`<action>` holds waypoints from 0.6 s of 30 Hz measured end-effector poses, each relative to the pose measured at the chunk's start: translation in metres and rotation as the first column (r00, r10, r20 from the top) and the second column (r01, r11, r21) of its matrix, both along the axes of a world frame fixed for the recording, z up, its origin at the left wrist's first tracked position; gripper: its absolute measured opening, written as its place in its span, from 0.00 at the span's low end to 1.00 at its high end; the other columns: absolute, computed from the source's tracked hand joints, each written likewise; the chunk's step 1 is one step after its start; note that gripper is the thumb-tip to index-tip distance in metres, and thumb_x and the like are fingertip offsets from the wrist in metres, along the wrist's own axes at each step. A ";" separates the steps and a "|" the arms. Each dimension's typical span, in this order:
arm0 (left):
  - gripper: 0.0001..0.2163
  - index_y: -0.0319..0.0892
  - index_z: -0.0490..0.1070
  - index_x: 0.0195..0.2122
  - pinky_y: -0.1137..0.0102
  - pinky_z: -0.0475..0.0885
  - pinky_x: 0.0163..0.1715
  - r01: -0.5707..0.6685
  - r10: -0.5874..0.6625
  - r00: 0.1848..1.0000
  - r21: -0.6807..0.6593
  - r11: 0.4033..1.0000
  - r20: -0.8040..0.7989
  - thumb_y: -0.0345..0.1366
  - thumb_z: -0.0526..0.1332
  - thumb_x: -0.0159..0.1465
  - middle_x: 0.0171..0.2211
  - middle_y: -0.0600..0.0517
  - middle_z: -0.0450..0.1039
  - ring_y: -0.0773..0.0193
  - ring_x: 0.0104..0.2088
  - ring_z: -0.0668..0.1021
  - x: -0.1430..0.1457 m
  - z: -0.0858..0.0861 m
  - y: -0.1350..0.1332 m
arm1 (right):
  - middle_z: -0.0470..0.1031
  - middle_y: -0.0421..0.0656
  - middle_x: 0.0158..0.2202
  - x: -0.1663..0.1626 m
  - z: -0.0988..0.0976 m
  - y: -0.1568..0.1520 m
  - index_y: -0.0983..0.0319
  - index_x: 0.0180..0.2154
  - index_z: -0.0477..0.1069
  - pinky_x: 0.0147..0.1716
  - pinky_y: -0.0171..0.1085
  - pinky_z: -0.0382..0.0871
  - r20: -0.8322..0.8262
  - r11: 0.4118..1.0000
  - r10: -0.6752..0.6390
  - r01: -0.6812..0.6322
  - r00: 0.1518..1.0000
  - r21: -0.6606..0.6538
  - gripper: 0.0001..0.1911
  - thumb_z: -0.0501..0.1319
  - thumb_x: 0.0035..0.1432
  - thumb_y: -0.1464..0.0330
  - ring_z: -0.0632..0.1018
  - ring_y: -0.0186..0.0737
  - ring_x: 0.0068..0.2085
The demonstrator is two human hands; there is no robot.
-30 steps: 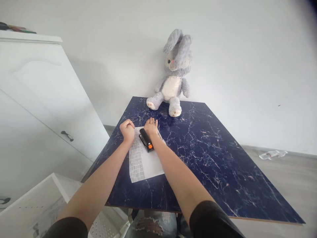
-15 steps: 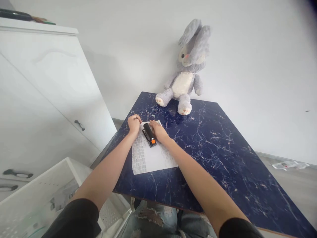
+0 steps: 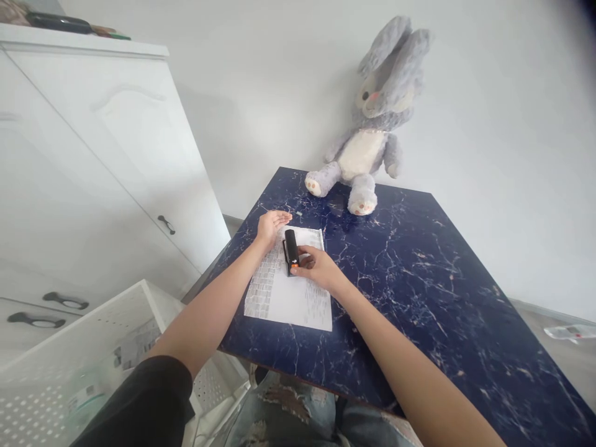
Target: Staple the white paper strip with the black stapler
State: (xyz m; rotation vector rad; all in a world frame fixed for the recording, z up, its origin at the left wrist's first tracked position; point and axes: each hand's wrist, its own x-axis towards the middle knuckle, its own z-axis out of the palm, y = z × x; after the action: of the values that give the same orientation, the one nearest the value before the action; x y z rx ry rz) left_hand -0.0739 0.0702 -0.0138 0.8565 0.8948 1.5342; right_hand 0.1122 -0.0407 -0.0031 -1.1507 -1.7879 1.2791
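A black stapler (image 3: pixel 291 247) with an orange patch at its near end sits on printed sheets of paper (image 3: pixel 287 304). My right hand (image 3: pixel 317 267) grips the stapler's near end from the right, thumb toward me and fingers along its side. At the paper's far left corner is my left hand (image 3: pixel 274 226), its fingers stretched out to the right and holding nothing. The paper lies flat on the dark blue marbled table (image 3: pixel 395 279).
A grey plush rabbit (image 3: pixel 365 149) sits at the table's far edge against the wall. To the left stand a white cabinet (image 3: pixel 116 155) and a white perforated basket (image 3: pixel 153 310) with items inside. A clear plastic package (image 3: pixel 570 332) lies on the floor at right.
My right hand has moved from the paper's far edge onto the stapler, which has turned more upright in view. The left hand's curled fingers have straightened. The camera view has shifted left.
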 end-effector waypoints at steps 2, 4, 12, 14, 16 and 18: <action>0.16 0.37 0.78 0.29 0.56 0.75 0.55 -0.033 0.036 0.996 -0.040 0.999 0.080 0.36 0.51 0.61 0.35 0.38 0.82 0.53 0.41 0.84 -0.003 -0.002 0.004 | 0.77 0.44 0.47 -0.006 0.000 -0.004 0.61 0.51 0.75 0.37 0.39 0.73 -0.041 0.998 -0.043 0.041 0.998 -0.056 0.28 0.73 0.46 0.65 0.74 0.34 0.33; 0.15 0.36 0.78 0.30 0.55 0.74 0.56 -0.041 0.049 0.992 -0.065 0.997 0.114 0.34 0.51 0.60 0.35 0.37 0.82 0.52 0.42 0.84 -0.005 -0.003 0.005 | 0.76 0.43 0.46 -0.009 0.003 -0.006 0.61 0.49 0.75 0.36 0.39 0.72 -0.064 0.989 -0.099 0.091 0.993 -0.116 0.28 0.73 0.43 0.67 0.72 0.34 0.32; 0.16 0.36 0.78 0.31 0.56 0.73 0.58 0.010 -0.004 0.993 -0.043 0.999 0.120 0.34 0.50 0.63 0.36 0.37 0.83 0.53 0.42 0.85 0.000 0.000 0.001 | 0.73 0.43 0.43 -0.024 0.009 -0.008 0.59 0.44 0.72 0.39 0.42 0.70 0.064 0.981 -0.173 0.177 0.983 -0.078 0.22 0.70 0.44 0.65 0.72 0.40 0.36; 0.16 0.36 0.78 0.32 0.57 0.72 0.58 0.042 -0.038 0.990 -0.025 0.999 0.136 0.33 0.50 0.63 0.37 0.37 0.83 0.52 0.43 0.84 0.000 0.000 0.000 | 0.71 0.45 0.42 -0.037 0.002 -0.008 0.59 0.40 0.70 0.44 0.46 0.70 0.200 0.950 -0.304 0.279 0.932 0.144 0.20 0.70 0.44 0.63 0.72 0.46 0.41; 0.16 0.35 0.78 0.34 0.57 0.71 0.60 0.056 -0.052 0.981 -0.019 0.998 0.187 0.33 0.50 0.64 0.40 0.36 0.83 0.52 0.47 0.84 -0.002 0.000 0.001 | 0.69 0.45 0.41 -0.050 -0.003 -0.009 0.59 0.37 0.67 0.47 0.48 0.70 0.232 0.884 -0.425 0.347 0.875 0.313 0.15 0.67 0.47 0.64 0.72 0.49 0.44; 0.16 0.35 0.79 0.37 0.57 0.69 0.62 0.087 -0.078 0.959 -0.019 0.996 0.273 0.34 0.51 0.64 0.47 0.36 0.82 0.51 0.53 0.82 -0.005 0.000 0.001 | 0.68 0.45 0.40 -0.057 -0.003 -0.009 0.58 0.38 0.64 0.45 0.47 0.71 0.170 0.832 -0.487 0.394 0.857 0.391 0.11 0.62 0.51 0.66 0.72 0.48 0.43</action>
State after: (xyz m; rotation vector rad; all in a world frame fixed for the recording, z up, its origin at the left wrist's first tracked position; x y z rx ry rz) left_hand -0.0793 0.0713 -0.0142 0.6334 0.6723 1.5170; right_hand 0.0553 -0.0497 -0.0059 -1.4689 -1.6944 0.5301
